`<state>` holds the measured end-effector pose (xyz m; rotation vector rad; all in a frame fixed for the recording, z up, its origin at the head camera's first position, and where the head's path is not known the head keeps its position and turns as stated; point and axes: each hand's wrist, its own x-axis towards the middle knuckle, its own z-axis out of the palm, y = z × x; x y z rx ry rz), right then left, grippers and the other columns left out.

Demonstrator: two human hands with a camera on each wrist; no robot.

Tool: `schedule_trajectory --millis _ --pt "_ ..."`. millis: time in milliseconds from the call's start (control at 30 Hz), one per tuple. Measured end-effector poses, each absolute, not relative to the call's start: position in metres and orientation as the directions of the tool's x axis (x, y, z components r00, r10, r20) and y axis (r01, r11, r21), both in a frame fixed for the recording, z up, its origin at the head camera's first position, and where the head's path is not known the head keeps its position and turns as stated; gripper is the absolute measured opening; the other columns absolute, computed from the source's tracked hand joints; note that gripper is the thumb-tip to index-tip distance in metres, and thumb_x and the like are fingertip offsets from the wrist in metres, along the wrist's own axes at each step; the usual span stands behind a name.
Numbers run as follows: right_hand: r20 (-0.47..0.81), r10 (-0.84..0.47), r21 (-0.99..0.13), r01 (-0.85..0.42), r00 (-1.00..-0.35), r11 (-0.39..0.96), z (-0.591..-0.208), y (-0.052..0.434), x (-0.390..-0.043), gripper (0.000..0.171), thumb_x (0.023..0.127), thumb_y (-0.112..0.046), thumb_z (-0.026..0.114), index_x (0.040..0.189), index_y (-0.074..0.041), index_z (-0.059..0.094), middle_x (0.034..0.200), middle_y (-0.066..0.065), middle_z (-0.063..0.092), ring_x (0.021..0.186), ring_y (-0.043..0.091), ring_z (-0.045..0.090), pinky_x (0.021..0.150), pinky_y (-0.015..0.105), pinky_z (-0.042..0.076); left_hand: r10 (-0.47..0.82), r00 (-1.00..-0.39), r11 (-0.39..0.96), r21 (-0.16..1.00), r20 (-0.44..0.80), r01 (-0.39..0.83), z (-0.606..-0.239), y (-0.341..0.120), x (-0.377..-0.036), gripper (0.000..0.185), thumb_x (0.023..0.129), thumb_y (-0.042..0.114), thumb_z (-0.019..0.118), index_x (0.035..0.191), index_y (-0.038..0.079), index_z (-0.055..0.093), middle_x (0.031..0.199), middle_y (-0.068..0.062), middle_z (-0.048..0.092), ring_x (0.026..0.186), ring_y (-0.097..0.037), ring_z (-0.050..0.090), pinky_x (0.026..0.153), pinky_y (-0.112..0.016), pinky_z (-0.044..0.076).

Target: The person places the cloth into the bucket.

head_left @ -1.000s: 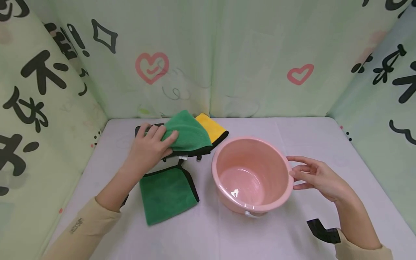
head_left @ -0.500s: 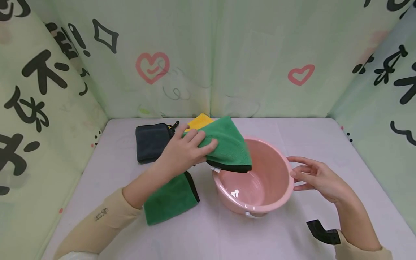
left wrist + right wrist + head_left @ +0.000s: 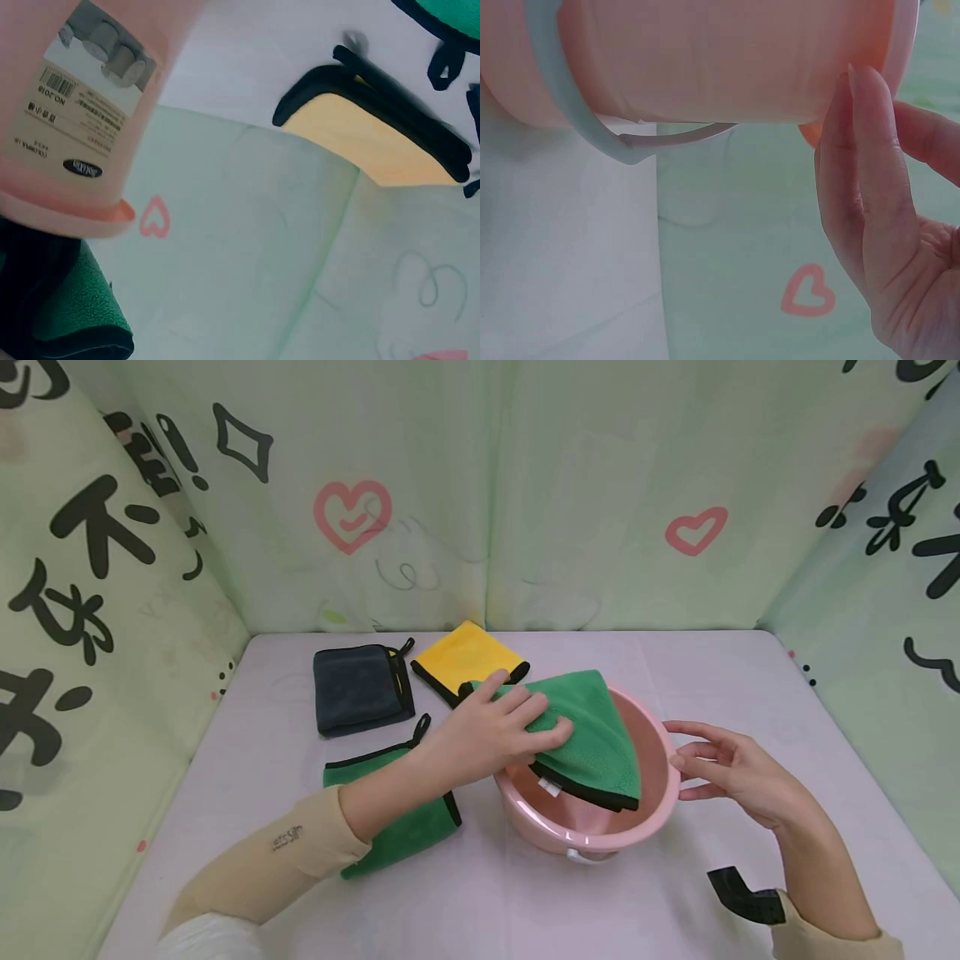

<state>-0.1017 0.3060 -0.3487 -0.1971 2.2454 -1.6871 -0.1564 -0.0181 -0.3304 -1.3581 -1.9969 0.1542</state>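
Note:
My left hand (image 3: 504,732) grips a folded green cloth (image 3: 592,735) with black trim and holds it over the mouth of a pink plastic bucket (image 3: 660,806). The cloth hangs partly inside the bucket. In the left wrist view the bucket's labelled side (image 3: 75,112) and a corner of the green cloth (image 3: 75,315) show. My right hand (image 3: 723,768) rests against the bucket's right rim with straight fingers; the right wrist view shows the fingers (image 3: 870,172) touching the bucket wall (image 3: 705,60) above its grey handle (image 3: 585,127).
A second green cloth (image 3: 405,822) lies on the white table (image 3: 675,902) under my left forearm. A dark blue cloth (image 3: 360,689) and a yellow cloth (image 3: 465,658) lie behind it. Patterned curtain walls enclose three sides. A black strap (image 3: 742,893) is at my right wrist.
My left hand lifted the green cloth off the pile at the back left and carried it right, over the bucket. The yellow and dark blue cloths are now uncovered. The right hand stayed put.

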Motion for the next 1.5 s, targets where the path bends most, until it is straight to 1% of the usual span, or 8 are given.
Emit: schedule_trajectory --millis 233,333,567,667,900,1067,1233,1500 --pt "-0.156 -0.323 -0.961 0.068 -0.933 0.268 -0.349 0.307 -0.102 0.039 0.09 -0.001 0.053 0.121 -0.024 0.05 0.093 -0.001 0.067 0.081 0.015 0.066 0.065 0.037 0.054 0.869 -0.134 0.398 -0.51 0.477 0.763 -0.342 0.001 -0.158 0.021 0.089 0.024 0.046 0.109 0.029 0.048 0.092 0.003 0.051 0.085 -0.013 0.051 0.091 -0.038 0.038" --pt "-0.157 -0.325 -0.96 0.067 -0.933 0.271 -0.349 0.307 -0.102 0.039 0.09 -0.001 0.053 0.122 -0.024 0.05 0.093 -0.002 0.067 0.081 0.015 0.066 0.065 0.037 0.054 0.882 -0.128 0.377 -0.518 0.452 0.768 -0.346 0.008 -0.16 0.019 0.091 0.026 0.042 0.11 0.03 0.048 0.092 0.003 0.052 0.083 -0.013 0.051 0.089 -0.038 0.038" --pt "-0.151 -0.331 -0.963 0.063 -0.931 0.263 -0.349 0.307 -0.102 0.04 0.09 0.0 0.053 0.121 -0.025 0.05 0.093 -0.002 0.067 0.082 0.015 0.066 0.065 0.037 0.054 0.915 -0.171 0.346 -0.493 0.365 0.799 -0.348 0.02 -0.163 0.022 0.092 0.025 0.042 0.112 0.03 0.046 0.097 0.002 0.052 0.087 -0.014 0.049 0.082 -0.033 0.036" --pt "-0.148 -0.335 -0.965 0.062 -0.93 0.254 -0.349 0.307 -0.102 0.041 0.089 0.0 0.053 0.121 -0.026 0.05 0.093 -0.002 0.067 0.082 0.014 0.066 0.065 0.037 0.054 0.929 -0.177 0.329 -0.51 0.324 0.795 -0.349 0.025 -0.164 0.022 0.092 0.026 0.042 0.113 0.03 0.045 0.099 0.002 0.051 0.089 -0.014 0.048 0.081 -0.032 0.036" --pt "-0.145 -0.334 -0.967 0.062 -0.931 0.247 -0.35 0.307 -0.102 0.041 0.089 0.0 0.053 0.122 -0.025 0.05 0.093 -0.001 0.067 0.082 0.014 0.066 0.065 0.036 0.054 0.958 -0.197 0.283 -0.571 0.21 0.771 -0.353 0.037 -0.166 0.022 0.093 0.034 0.042 0.116 0.032 0.041 0.106 0.003 0.05 0.093 -0.013 0.047 0.084 -0.032 0.034" --pt "-0.149 -0.332 -0.966 0.065 -0.932 0.251 -0.351 0.307 -0.102 0.04 0.09 0.0 0.053 0.122 -0.024 0.05 0.093 -0.001 0.067 0.082 0.015 0.066 0.065 0.036 0.054 0.967 -0.245 0.235 -0.604 0.066 0.761 -0.355 0.045 -0.165 0.029 0.095 0.038 0.037 0.124 0.036 0.037 0.117 0.004 0.048 0.104 -0.012 0.045 0.088 -0.03 0.034" --pt "-0.152 -0.33 -0.961 0.061 -0.932 0.268 -0.351 0.307 -0.102 0.041 0.09 -0.001 0.053 0.123 -0.023 0.049 0.094 -0.002 0.067 0.083 0.015 0.066 0.065 0.036 0.054 0.953 -0.291 0.181 -0.616 -0.083 0.767 -0.359 0.053 -0.166 0.036 0.097 0.044 0.032 0.132 0.037 0.027 0.127 0.004 0.042 0.112 -0.012 0.041 0.091 -0.03 0.033" --pt "-0.152 -0.324 -0.96 0.061 -0.934 0.274 -0.352 0.308 -0.103 0.04 0.09 0.0 0.053 0.122 -0.025 0.05 0.095 -0.002 0.067 0.083 0.014 0.066 0.066 0.035 0.054 0.921 -0.343 0.163 -0.617 -0.184 0.77 -0.363 0.068 -0.172 0.04 0.097 0.046 0.028 0.135 0.039 0.02 0.137 0.006 0.035 0.119 -0.01 0.036 0.092 -0.028 0.031"
